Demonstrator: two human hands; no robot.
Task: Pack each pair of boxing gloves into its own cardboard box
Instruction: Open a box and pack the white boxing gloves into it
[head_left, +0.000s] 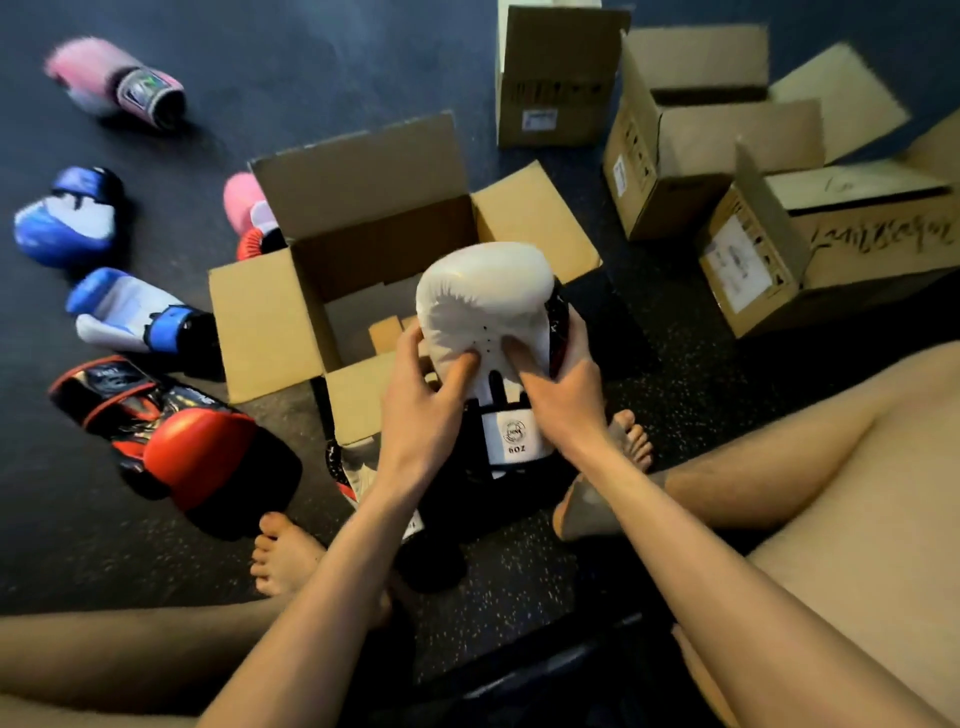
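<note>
Above the dark speckled floor (685, 374), the left grip (421, 400) and right grip (566, 379) are clasping the white glove (483, 296), its padded end pointing away toward the open box (358, 171).

Dark speckled rubber floor (670, 332)

On the white cuff patch (514, 436) of the white glove (485, 296), "6OZ" is printed beneath a round stamp marked "CHINA". The marker scrawl on the near right box (878, 239) and its sticker (740, 265) cannot be read.
</note>
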